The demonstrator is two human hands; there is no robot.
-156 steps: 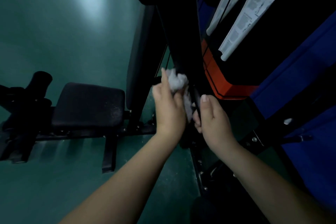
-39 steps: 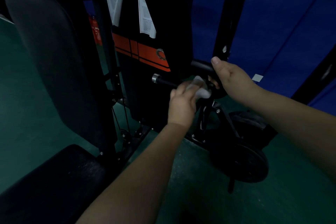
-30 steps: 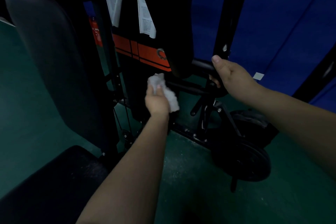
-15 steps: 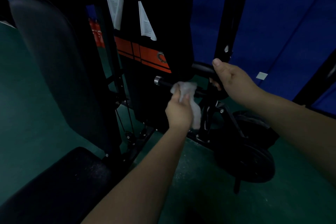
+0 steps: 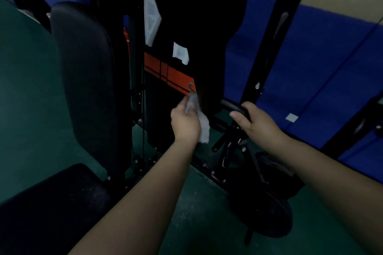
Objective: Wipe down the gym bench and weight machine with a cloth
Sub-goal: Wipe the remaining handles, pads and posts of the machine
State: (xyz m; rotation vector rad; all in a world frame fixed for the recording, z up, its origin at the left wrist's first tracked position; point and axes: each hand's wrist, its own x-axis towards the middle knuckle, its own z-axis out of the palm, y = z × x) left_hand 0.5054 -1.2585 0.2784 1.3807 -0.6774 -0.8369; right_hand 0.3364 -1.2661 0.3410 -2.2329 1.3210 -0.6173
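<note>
Head view, looking down in dim light: the left hand (image 5: 185,122) is curled around a crumpled white cloth (image 5: 199,119), holding it up against the lower edge of the weight machine (image 5: 194,27), just beside the orange stripe (image 5: 167,72) on its black panel. A loose end of the cloth hangs down past the wrist. The right hand (image 5: 256,123) is wrapped around a black handle bar (image 5: 231,105) that sticks out from the machine's frame, thumb over the top. Both hands are near each other, with a small gap of dark metalwork between them.

To the left stands the bench's upright back pad (image 5: 87,80), and its seat pad (image 5: 51,203) lies near, at the lower left. A black weight plate (image 5: 267,213) sits low on the right, on the green floor (image 5: 196,223). Two white paper labels (image 5: 151,14) hang on the machine's panel above the stripe. Blue wall padding (image 5: 310,58) fills the far right.
</note>
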